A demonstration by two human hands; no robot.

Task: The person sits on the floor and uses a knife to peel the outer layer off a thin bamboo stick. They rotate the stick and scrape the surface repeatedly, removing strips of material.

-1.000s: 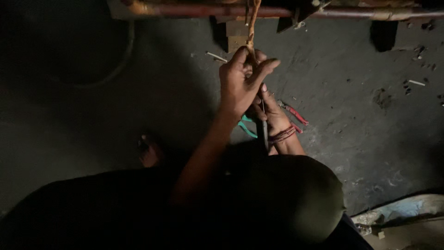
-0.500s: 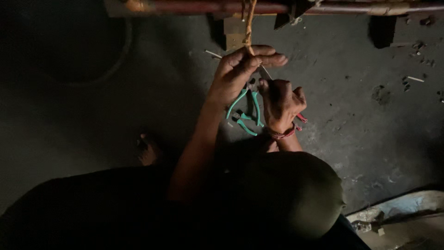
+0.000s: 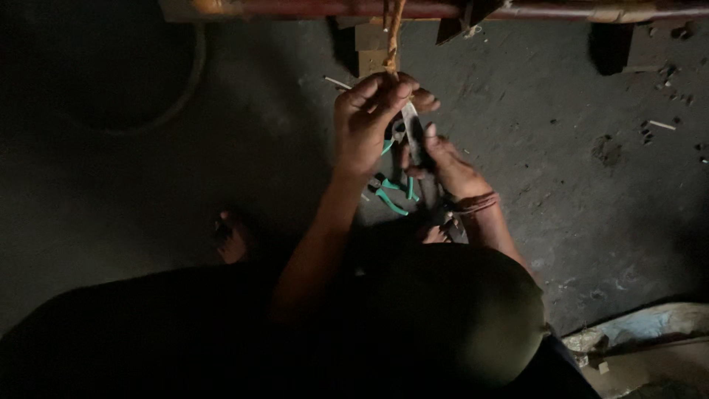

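Note:
My left hand (image 3: 369, 118) grips a thin brown strip (image 3: 392, 37) that hangs down from a long reddish pole (image 3: 443, 9) at the top of the view. Just to its right, my right hand (image 3: 450, 166) holds a knife (image 3: 413, 137) with its pale blade pointing up toward the strip, close to the left fingers. Green-handled pliers (image 3: 391, 193) lie on the dark floor below the two hands, partly hidden by them.
My knee in dark olive cloth (image 3: 458, 318) fills the lower middle. A bare foot (image 3: 233, 236) rests on the floor at the left. A wooden block (image 3: 371, 48) stands under the pole. Small chips (image 3: 661, 124) lie at the right, pale rubble (image 3: 642, 340) at bottom right.
My right hand has risen from beside the pliers and brought the knife blade up to the strip. My left hand has kept its hold on the strip.

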